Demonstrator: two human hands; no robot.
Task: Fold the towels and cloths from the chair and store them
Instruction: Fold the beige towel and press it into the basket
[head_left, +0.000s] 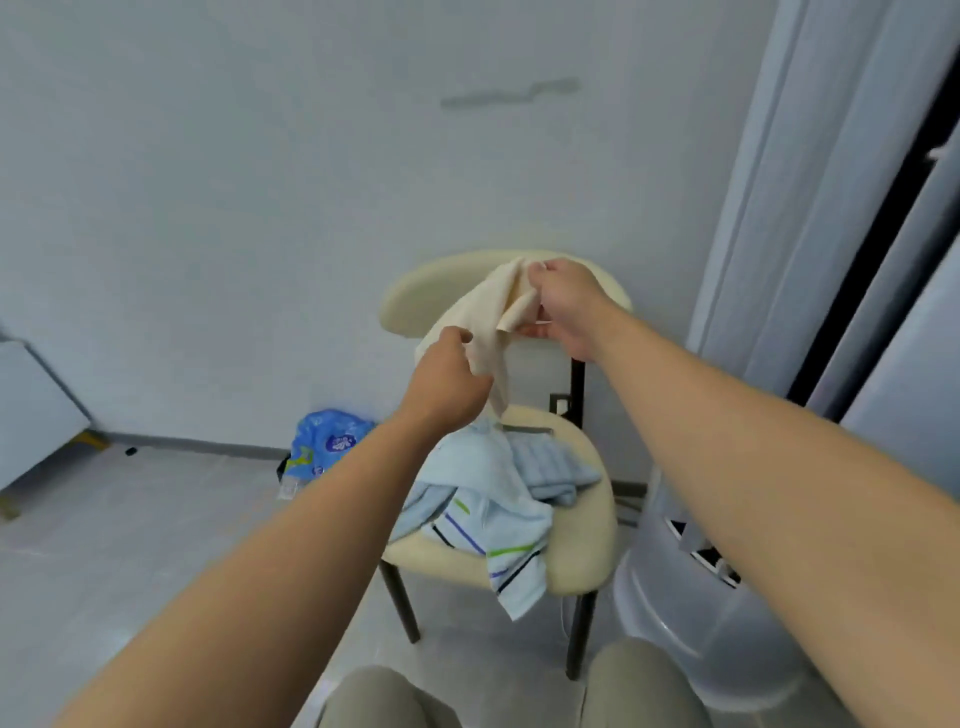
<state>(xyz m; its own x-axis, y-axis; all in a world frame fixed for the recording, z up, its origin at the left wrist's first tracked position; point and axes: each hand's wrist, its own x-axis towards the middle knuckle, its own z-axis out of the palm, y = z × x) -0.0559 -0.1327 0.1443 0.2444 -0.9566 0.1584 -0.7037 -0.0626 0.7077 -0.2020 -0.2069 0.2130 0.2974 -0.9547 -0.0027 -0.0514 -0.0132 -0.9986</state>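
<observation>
Fingers (536, 271) of the right hand (569, 306) are curled and pinch the top edge of a cream cloth (493, 317), held up in front of the backrest of the chair (426, 296). Those of the left hand (449, 376) are curled round the same cloth lower down and to the left, so the fabric runs bunched between the two hands. A loose end hangs from under the left hand toward the seat — whether it touches the pile there cannot be told. Both bare forearms reach forward from the bottom corners of the view.

The chair stands against the pale wall (260, 182), with a cream padded seat and backrest on dark legs. On the seat lies a crumpled heap. In front is a light blue striped towel (498, 530) with green, blue and dark lines, one corner drooping over the front edge of the seat. Behind it, to the right, lies a ribbed blue cloth (550, 465).

On the floor (130, 545) left of the chair, by the wall, sits a blue plastic bag (324, 447). A white rounded unit (670, 597) stands just to the right of the chair. The person's knees (384, 696), in beige trousers, show at the bottom edge — close before the chair
</observation>
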